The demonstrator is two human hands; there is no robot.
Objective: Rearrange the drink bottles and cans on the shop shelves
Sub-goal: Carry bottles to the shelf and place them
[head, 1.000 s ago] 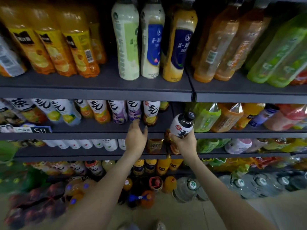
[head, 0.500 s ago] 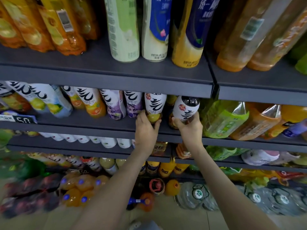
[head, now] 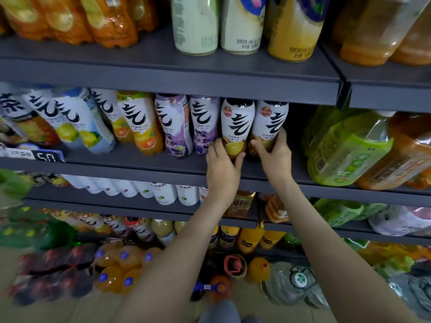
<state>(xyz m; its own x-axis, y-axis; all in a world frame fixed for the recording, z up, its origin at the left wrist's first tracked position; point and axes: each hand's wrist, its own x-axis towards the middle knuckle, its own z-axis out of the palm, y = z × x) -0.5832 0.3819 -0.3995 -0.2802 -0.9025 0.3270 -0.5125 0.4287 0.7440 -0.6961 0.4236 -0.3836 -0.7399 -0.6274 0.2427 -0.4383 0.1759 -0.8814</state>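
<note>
The dark grey middle shelf runs across the whole view and serves as the landmark here. Above it another grey shelf carries orange drink bottles at its left, pale green and cream bottles over its centre and amber bottles at its right. On the right part of the middle shelf lie large green tea bottles, tilted, with an orange one just beside them. Along the rest of the middle shelf stands a row of white-labelled bottles with black brush lettering: yellow lemon ones toward the left, orange ones next, then two purple grape bottles.

At the right end of that row two matching dark-capped bottles stand upright and touching. The left bottle is gripped near its base by the left hand, fingers curled round the front, thumb on its right side. The right bottle is clasped low down by the right hand, fingers wrapped round both sides of it. Both bottle bases are hidden behind the hands, so whether they rest on the middle shelf cannot be told.

A price tag reading 50 is clipped to the middle shelf's front edge at the left. Below the middle shelf, small white bottles line a lower shelf.
</note>
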